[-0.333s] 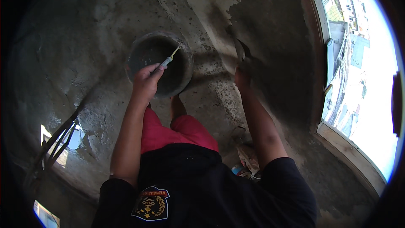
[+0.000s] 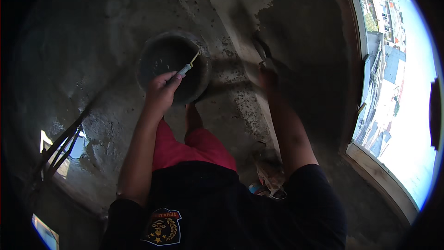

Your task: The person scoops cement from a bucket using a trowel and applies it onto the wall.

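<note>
My left hand [image 2: 163, 89] is closed round the grey handle of a slim tool [image 2: 187, 68]. Its thin yellowish shank points up and right, over the inside of a round dark bucket [image 2: 147, 54]; I cannot make out its tip. On the right, my right hand [image 2: 268, 77] grips a trowel [image 2: 262, 48], its narrow dark blade pointing away from me. That blade is close to a darker, damp-looking patch of cement on the wall [image 2: 300, 23]; shadow hides whether they touch. My fingers there are blurred and dim.
A window frame [image 2: 384, 178] curves along the right, with bright rooftops outside. Below my right arm lie a crumpled bag [image 2: 270, 176] and a small can [image 2: 256, 188]. Thin dark poles [image 2: 62, 150] stand at the left. My bare legs are just this side of the bucket.
My right hand and the trowel have shifted slightly, and the blade now shows narrower. My left hand holds its tool almost as before. The whole view has darkened and shifted slightly.
</note>
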Demonstrator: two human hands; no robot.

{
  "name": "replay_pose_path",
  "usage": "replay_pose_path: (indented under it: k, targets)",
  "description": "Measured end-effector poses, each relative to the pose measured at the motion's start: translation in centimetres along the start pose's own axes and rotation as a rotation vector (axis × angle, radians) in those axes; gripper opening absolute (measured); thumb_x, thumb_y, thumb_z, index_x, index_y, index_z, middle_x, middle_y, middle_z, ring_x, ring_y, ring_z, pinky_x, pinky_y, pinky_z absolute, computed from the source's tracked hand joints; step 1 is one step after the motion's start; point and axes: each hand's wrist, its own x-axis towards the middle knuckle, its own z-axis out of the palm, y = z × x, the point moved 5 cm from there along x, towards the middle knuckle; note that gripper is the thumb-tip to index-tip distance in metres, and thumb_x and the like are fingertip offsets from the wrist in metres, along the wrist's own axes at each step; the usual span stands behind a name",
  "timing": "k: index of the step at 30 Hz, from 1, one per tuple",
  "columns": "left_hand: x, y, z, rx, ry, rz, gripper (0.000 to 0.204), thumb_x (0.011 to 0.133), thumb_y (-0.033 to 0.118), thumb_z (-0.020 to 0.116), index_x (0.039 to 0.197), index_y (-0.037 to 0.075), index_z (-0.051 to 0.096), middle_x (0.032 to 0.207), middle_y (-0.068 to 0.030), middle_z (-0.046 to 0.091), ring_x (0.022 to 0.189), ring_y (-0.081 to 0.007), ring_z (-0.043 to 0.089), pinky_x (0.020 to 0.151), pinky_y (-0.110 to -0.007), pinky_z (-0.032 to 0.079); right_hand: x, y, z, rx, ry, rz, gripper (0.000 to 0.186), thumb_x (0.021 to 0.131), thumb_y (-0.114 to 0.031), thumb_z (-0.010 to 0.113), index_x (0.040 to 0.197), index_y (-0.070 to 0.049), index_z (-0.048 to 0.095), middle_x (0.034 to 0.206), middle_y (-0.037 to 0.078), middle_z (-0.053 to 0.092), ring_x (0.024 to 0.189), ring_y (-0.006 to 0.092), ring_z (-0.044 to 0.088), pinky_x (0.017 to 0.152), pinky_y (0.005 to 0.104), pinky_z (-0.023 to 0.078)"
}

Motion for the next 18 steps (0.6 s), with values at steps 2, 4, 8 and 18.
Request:
replay_pose_path:
  k: [2, 4, 8, 18]
  targets:
    - [-0.1, -0.3, -0.4, -0.019, 0.017, 0.005, 0.027, 0.09, 0.022, 0.057, 0.096, -0.003, 0.065, 0.07, 0.0049, 0.052, 0.068, -0.0032, 0.045, 0.062, -0.02, 0.037, 0.8, 0.6, -1.2, 0.043, -0.066, 0.072, 0.029, 0.09, -0.028, 0.045, 0.106, -0.008, 0.06, 0.085, 0.018, 0.064, 0.077, 0.0328, 0.063, 0.07, 0.0474, 0.049]
    - [0.0, -0.6, -1.1, -0.064, 0.038, -0.004, 0.023, 0.089, 0.021, 0.057, 0.099, 0.002, 0.067, 0.065, 0.0101, 0.041, 0.059, -0.0002, 0.034, 0.053, -0.018, 0.025, 0.1, 0.4, -1.5, 0.082, -0.132, 0.149, 0.029, 0.09, -0.027, 0.046, 0.108, -0.008, 0.059, 0.089, 0.019, 0.064, 0.083, 0.0325, 0.063, 0.075, 0.0463, 0.049]
    - [0.8, -0.7, -1.2, -0.066, 0.046, 0.003, 0.022, 0.089, 0.02, 0.057, 0.099, 0.003, 0.067, 0.066, 0.0101, 0.042, 0.059, -0.0001, 0.034, 0.053, -0.018, 0.025, -5.2, 1.0, -0.1, 0.089, 0.302, 0.179, 0.033, 0.093, -0.03, 0.037, 0.107, -0.01, 0.06, 0.083, 0.017, 0.063, 0.078, 0.0343, 0.063, 0.066, 0.0484, 0.049]
    - [1.0, -0.5, -1.5, 0.001, 0.019, 0.011, 0.026, 0.09, 0.02, 0.056, 0.098, -0.003, 0.065, 0.075, 0.0006, 0.059, 0.073, -0.0052, 0.051, 0.069, -0.021, 0.04, -1.0, 1.9, 0.8, 0.043, 0.029, 0.056, 0.028, 0.092, -0.026, 0.043, 0.114, -0.014, 0.056, 0.092, 0.019, 0.062, 0.083, 0.0324, 0.063, 0.074, 0.0494, 0.048]
